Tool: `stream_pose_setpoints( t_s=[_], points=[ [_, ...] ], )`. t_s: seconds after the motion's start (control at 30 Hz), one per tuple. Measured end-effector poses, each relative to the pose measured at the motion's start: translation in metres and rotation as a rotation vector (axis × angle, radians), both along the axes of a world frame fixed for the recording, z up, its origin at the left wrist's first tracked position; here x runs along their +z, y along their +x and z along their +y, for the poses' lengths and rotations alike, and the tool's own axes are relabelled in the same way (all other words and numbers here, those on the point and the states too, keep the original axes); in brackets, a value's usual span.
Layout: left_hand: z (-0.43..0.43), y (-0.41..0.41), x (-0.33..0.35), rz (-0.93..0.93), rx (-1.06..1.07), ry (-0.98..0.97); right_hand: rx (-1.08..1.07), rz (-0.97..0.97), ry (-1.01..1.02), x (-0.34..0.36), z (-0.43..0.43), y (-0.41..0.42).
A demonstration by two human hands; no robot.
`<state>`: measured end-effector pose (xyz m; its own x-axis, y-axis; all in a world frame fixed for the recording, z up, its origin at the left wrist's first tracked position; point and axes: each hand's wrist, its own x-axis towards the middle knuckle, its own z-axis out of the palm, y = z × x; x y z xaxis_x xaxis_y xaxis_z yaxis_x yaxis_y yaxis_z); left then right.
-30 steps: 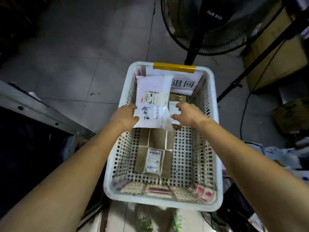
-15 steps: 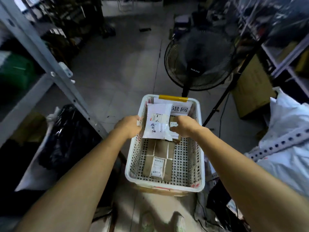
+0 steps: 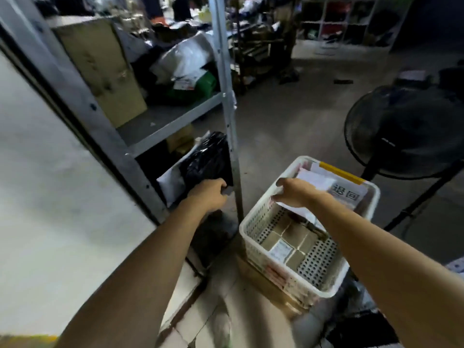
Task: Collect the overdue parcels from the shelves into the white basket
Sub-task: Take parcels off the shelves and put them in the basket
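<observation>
The white basket [image 3: 244, 229] stands on the floor at the right of the metal shelf. It holds a taped brown box [image 3: 288, 244] and a white parcel [image 3: 316, 180] leaning at its far end. My right hand [image 3: 293, 194] lies palm down over that white parcel with relaxed fingers. My left hand [image 3: 208, 194] is outside the basket, at the lower edge of a black bagged parcel [image 3: 208, 162] on the bottom shelf. Its fingers are loosely curled, and I see no grip on the bag.
The grey shelf post [image 3: 229, 136] stands between the black parcel and the basket. A cardboard box [image 3: 100, 69] and bagged parcels [image 3: 185, 59] fill the shelf above. A black floor fan [image 3: 406, 136] stands behind the basket. A pale panel [image 3: 50, 197] closes the left side.
My left hand has let go of the white parcel and moved left to the black bag on the bottom shelf. The view has swung left and up; my right hand stays at the white parcel.
</observation>
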<state>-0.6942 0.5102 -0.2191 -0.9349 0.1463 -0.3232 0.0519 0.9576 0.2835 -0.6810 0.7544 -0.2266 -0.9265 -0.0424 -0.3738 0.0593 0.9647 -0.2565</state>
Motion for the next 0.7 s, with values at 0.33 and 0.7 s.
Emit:
stream_pose_setpoints(
  t_s=[0.33,0.7],
  points=[
    [-0.183,0.223,0.033,0.149,0.571,0.004,0.618,0.02,-0.083,0.031,-0.208,0.072],
    [-0.312,0.555,0.049,0.116,1.295,-0.096,1.208,0.045,-0.208,0.054,-0.452,0.285]
  ],
)
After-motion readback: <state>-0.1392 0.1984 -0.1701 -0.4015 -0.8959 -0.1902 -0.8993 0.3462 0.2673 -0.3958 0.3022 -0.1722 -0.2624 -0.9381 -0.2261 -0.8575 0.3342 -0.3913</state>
